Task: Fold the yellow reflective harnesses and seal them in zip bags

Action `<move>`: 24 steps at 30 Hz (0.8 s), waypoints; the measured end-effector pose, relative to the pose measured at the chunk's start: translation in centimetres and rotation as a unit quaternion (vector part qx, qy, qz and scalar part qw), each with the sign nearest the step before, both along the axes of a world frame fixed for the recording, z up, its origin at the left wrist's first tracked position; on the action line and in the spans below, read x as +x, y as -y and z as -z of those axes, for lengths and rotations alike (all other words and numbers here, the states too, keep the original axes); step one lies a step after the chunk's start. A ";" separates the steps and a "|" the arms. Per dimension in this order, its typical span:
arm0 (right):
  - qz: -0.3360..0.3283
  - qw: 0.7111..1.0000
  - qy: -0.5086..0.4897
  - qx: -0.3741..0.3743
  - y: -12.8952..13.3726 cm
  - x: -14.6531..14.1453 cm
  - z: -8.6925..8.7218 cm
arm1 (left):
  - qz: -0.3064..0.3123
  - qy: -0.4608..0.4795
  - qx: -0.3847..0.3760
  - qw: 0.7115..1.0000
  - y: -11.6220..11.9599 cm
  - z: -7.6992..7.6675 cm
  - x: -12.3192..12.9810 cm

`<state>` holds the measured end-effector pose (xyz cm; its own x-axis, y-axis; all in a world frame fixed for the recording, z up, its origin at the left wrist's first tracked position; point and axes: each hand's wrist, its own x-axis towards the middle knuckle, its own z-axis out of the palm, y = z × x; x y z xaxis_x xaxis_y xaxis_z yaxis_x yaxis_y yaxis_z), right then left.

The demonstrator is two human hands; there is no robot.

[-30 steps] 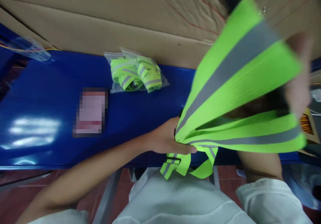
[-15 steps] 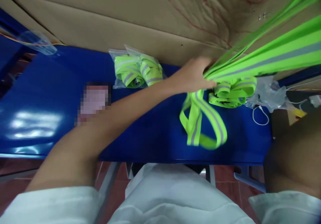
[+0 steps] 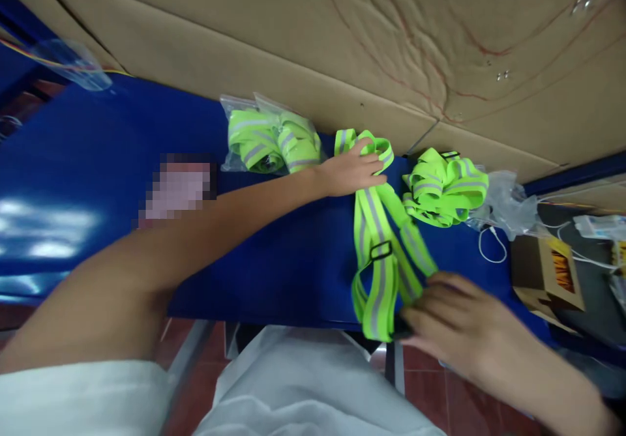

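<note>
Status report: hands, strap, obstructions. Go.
Left hand on far end of strap. Right hand gripping near end. Strap in loops over table. Bundle to its right, seemingly not in the way.

The green strap (image 3: pixel 374 214), earlier stretched rightward in the air, now lies in loops from the counter's (image 3: pixel 274 260) back edge toward its front edge. The left hand (image 3: pixel 353 170) has spread over the back loops; the right hand (image 3: pixel 450 312) has come down, pinching the front end.
</note>
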<state>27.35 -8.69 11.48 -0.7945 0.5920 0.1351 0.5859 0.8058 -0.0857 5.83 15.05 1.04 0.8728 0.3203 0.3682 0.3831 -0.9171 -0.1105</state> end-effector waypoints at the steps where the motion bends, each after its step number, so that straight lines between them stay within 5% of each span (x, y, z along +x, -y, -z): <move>1: -0.027 0.999 0.020 0.004 0.9 -0.3 1.1 | 0.012 0.001 0.002 1.000 0.2 0.8 -0.3; 5: -0.064 0.994 0.062 0.065 3.8 -0.9 4.4 | 0.014 0.052 -0.016 0.998 -0.3 0.5 -0.7; 12: -0.015 0.987 0.090 0.132 3.9 -0.6 7.1 | -0.058 0.048 -0.085 0.994 -1.3 -0.5 -1.8; 16: -0.003 0.990 0.069 0.122 4.5 -0.5 8.7 | -0.061 0.032 -0.125 0.990 4.1 -2.3 -3.8; 20: -0.013 0.993 0.051 0.110 5.1 -0.4 9.6 | 0.041 -0.017 -0.146 0.988 12.1 -4.6 -4.6; 24: -0.005 0.994 0.039 0.099 5.6 -0.4 10.5 | 0.082 0.000 -0.140 0.987 18.0 -3.2 -6.3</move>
<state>26.99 -14.32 0.97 -0.8132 0.5516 0.1856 0.5760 0.8084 0.1213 -0.48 -2.97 4.21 0.9216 0.2633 0.2853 0.2264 -0.9615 0.1560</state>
